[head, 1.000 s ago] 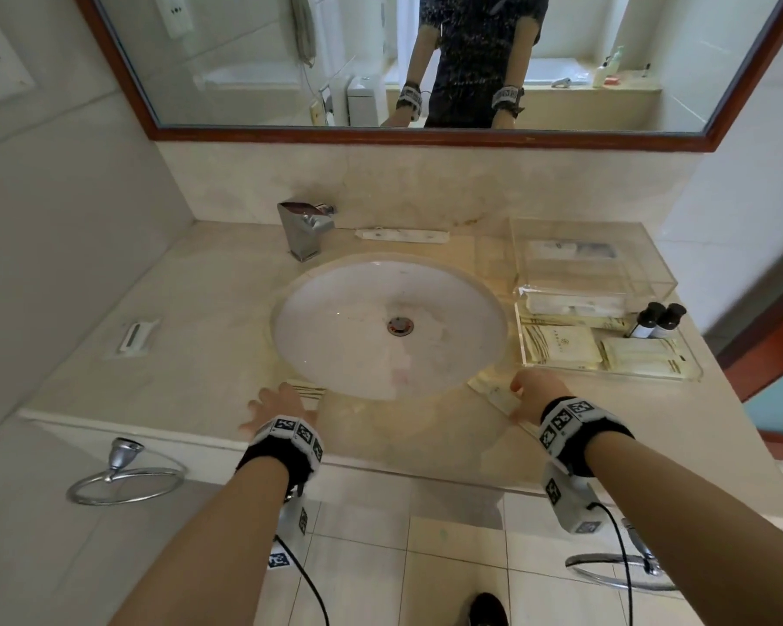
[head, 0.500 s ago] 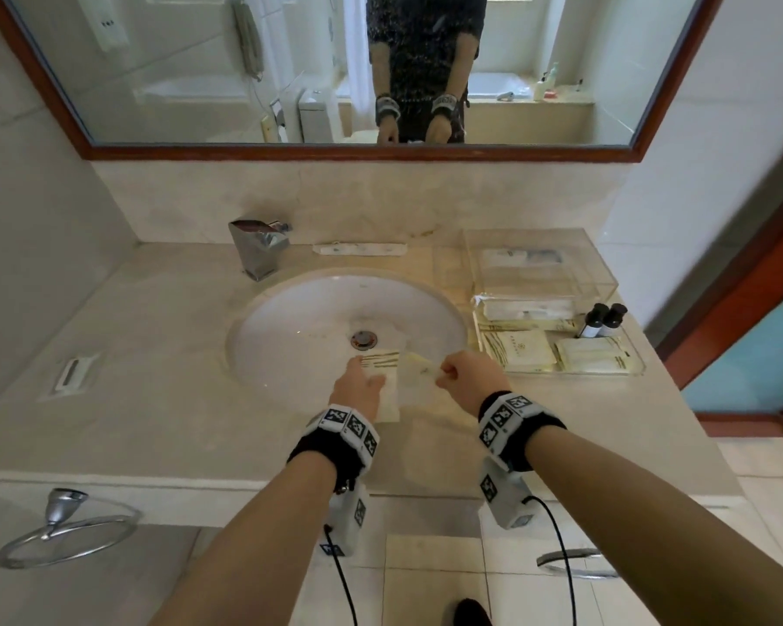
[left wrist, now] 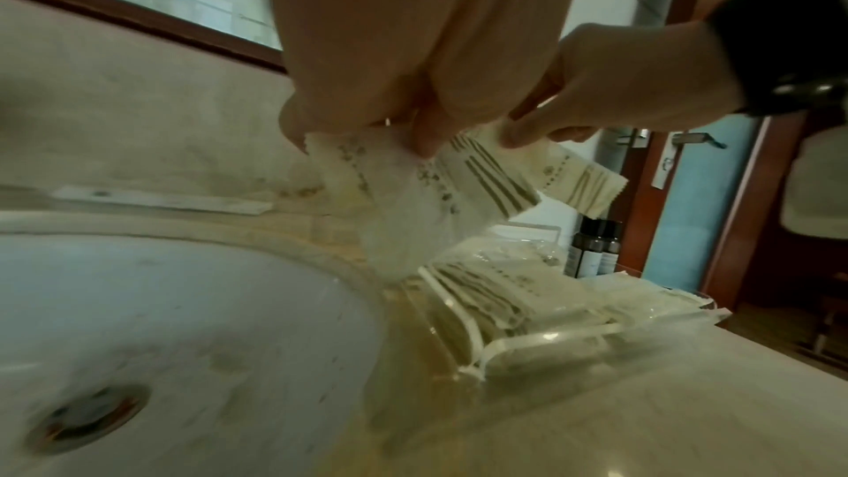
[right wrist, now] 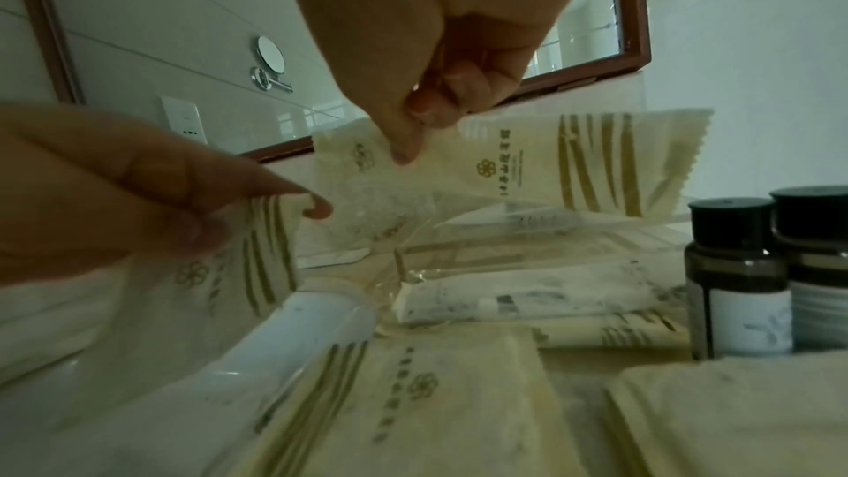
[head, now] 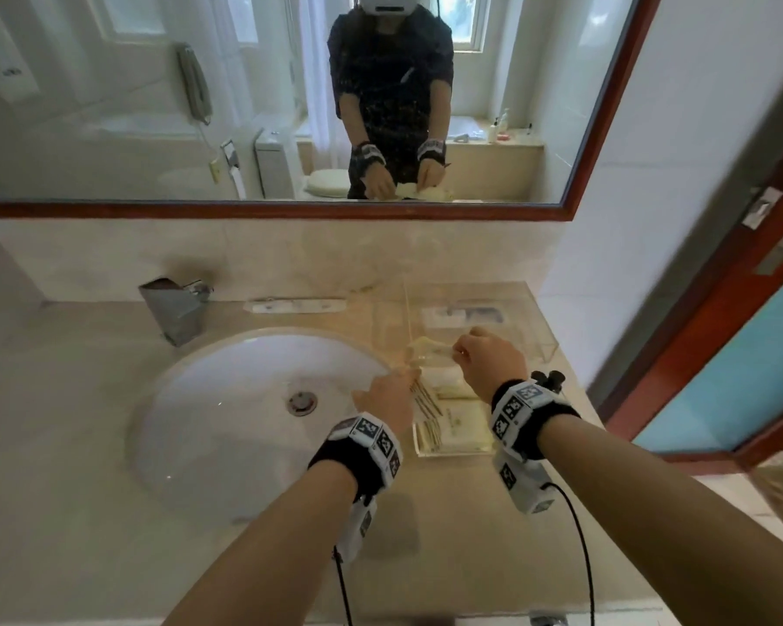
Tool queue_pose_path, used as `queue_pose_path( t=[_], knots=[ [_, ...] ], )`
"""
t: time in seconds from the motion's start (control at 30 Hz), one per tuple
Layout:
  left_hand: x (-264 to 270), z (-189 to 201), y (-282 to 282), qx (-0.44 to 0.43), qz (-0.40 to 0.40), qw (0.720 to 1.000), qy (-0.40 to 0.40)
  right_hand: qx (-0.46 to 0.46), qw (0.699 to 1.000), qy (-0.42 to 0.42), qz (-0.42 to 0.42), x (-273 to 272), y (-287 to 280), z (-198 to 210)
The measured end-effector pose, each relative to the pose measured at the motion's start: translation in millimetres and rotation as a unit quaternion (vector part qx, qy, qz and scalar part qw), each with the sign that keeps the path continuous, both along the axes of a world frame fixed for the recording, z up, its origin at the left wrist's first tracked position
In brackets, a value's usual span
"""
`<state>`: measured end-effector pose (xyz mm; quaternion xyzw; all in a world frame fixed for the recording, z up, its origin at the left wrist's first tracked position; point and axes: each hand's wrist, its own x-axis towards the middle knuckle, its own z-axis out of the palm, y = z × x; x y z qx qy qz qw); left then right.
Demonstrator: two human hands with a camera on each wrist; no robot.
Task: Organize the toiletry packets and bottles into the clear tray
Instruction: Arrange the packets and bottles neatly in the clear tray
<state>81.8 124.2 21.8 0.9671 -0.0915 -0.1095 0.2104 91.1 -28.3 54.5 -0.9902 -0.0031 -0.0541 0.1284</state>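
Note:
Above the left end of the clear tray [head: 453,452], both hands hold cream packets with gold stripes. My left hand [head: 405,379] pinches one packet [left wrist: 403,216] that hangs down over the rim between sink and tray. My right hand [head: 461,352] pinches a second packet [right wrist: 596,165] by its edge, a little higher and further back. Several similar packets [right wrist: 413,394] lie flat in the tray. Two dark bottles [right wrist: 734,278] with black caps stand at the tray's right end, mostly hidden behind my right wrist in the head view.
A taller clear box [head: 516,318] stands right behind the tray against the wall. The white sink [head: 245,422] and the steel faucet [head: 175,309] lie to the left. A wood-framed door [head: 719,332] stands at the right, and a mirror hangs above.
From the counter's front edge the hands rose with a packet each, met over the sink, then moved right and back to above the tray.

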Motion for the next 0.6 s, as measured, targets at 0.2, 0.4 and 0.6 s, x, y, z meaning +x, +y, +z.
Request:
queue_pose_path(
  t=[0.2, 0.4, 0.6],
  knots=[
    [16.9, -4.3, -54.6, 0.105, -0.126, 0.986, 0.015, -0.091, 0.992, 0.047, 0.072, 34.7, -14.6, -19.1],
    [19.1, -21.6, -69.3, 0.093, -0.174, 0.979, 0.055, -0.149, 0.978, 0.109, 0.094, 57.6, -22.7, -41.1],
    [14.4, -37.0, -65.8, 0.133, -0.195, 0.97, 0.064, -0.174, 0.969, 0.152, 0.083, 60.7, -20.9, -62.7]
  ],
)
